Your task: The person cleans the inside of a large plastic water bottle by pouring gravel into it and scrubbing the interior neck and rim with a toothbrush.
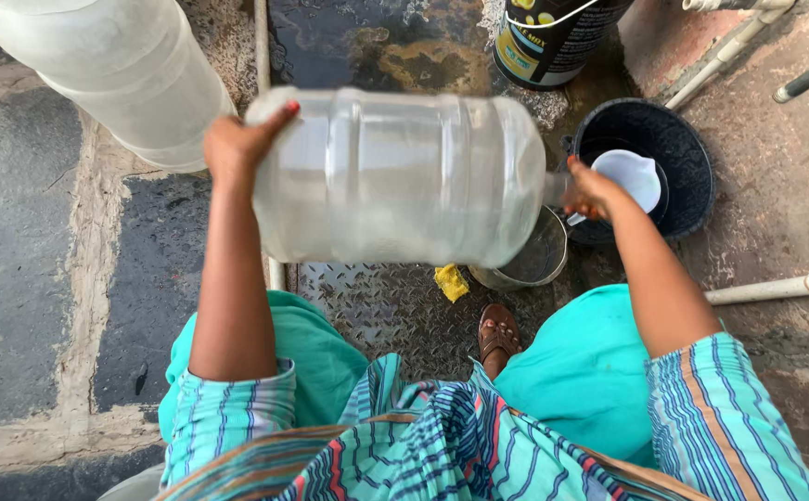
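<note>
A large clear plastic water jug (395,176) lies on its side in the air in front of me, with some water inside. My left hand (237,144) grips its base end on the left. Around its neck on the right, my right hand (590,190) is closed, the mouth pointing toward a black basin (692,167). A small metal bucket (530,264) sits on the ground just below the jug's neck end. Inside the black basin stands a white plastic jug (632,176).
A second clear water jug (117,70) stands at the upper left. A dark paint-style bucket (553,42) is at the top. A yellow cloth (451,281) lies on the metal tread plate (377,306). White pipes (776,288) run on the right. My sandalled foot (497,334) is below.
</note>
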